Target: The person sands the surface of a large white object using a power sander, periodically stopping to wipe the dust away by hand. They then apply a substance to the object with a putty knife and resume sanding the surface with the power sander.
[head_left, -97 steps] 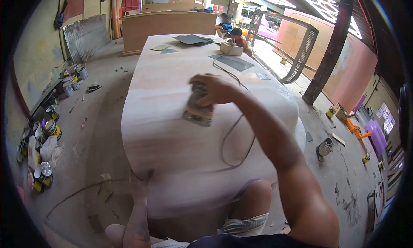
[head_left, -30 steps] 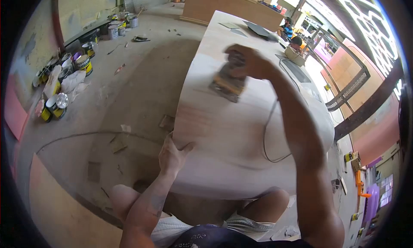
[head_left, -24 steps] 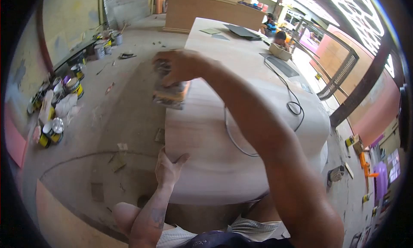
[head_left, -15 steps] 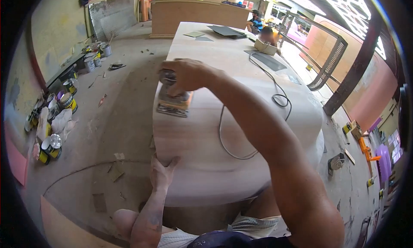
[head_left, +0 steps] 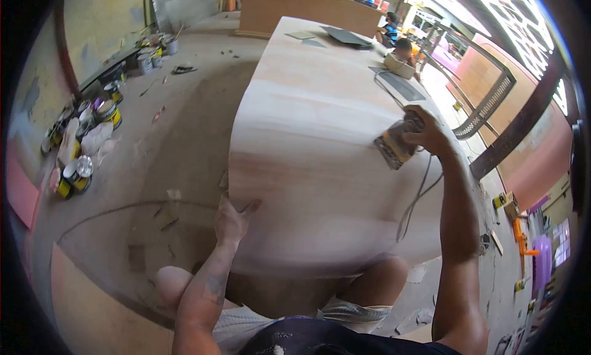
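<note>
A large, smooth, whitish-pink curved panel [head_left: 308,170] spreads out in front of me. My right hand [head_left: 426,132] is wrapped round an electric sander [head_left: 393,149], over the panel's right side. The sander is slightly tilted in view, its flat pad toward the surface. A grey power cord [head_left: 420,198] hangs in a loop below it. On the panel's near left edge, my left hand [head_left: 235,221] grips the rim, thumb on top and the other fingers mostly hidden beneath.
Dark sanding sheets [head_left: 345,37] and a small box [head_left: 399,66] lie on the panel's far end. Two people are beyond it. Paint cans [head_left: 109,114] line the left wall, with scraps on the floor. A metal frame [head_left: 486,109] and a dark post [head_left: 523,118] stand at right.
My right hand has carried the sander from the panel's left edge across to its right side, and the cord has shifted with it. My left hand keeps its hold on the edge.
</note>
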A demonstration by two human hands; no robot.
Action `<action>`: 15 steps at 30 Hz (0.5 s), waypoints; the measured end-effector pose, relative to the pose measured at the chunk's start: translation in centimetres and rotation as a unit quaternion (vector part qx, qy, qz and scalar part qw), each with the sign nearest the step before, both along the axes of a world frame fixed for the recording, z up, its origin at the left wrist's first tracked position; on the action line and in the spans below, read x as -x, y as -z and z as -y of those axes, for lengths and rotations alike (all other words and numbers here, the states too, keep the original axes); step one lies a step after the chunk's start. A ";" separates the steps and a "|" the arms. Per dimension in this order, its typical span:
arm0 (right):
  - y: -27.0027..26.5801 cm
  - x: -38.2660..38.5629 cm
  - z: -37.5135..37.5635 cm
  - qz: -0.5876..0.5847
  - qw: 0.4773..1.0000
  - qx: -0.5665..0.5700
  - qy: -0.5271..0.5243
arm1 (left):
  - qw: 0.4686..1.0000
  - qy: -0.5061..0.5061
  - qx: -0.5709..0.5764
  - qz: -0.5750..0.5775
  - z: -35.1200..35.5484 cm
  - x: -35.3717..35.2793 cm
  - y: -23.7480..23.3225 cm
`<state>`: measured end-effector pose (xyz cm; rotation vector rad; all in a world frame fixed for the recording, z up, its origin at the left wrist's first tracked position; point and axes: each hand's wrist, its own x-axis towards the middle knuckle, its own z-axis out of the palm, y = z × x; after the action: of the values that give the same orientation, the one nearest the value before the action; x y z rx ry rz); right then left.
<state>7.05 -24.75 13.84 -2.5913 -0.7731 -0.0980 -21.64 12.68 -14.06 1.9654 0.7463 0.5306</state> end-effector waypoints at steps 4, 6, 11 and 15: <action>0.5 0.1 -0.9 0.012 1.000 -0.006 0.000 | 0.999 -0.018 -0.030 0.009 -0.4 -0.5 1.6; 0.4 0.8 -3.1 0.065 0.997 0.026 -0.037 | 1.000 -0.010 0.007 -0.016 -0.4 -0.4 1.1; 1.4 4.3 -13.5 0.091 0.975 -0.028 -0.199 | 1.000 -0.013 0.004 -0.016 -0.1 0.2 -0.2; 1.8 9.0 -23.1 0.146 0.958 0.006 -0.245 | 0.999 -0.009 -0.024 -0.028 0.0 0.1 -0.1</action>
<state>-1.96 -1.67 12.00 -2.3423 -1.5020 -0.3287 -21.71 12.64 -13.98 2.0263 0.7935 0.5109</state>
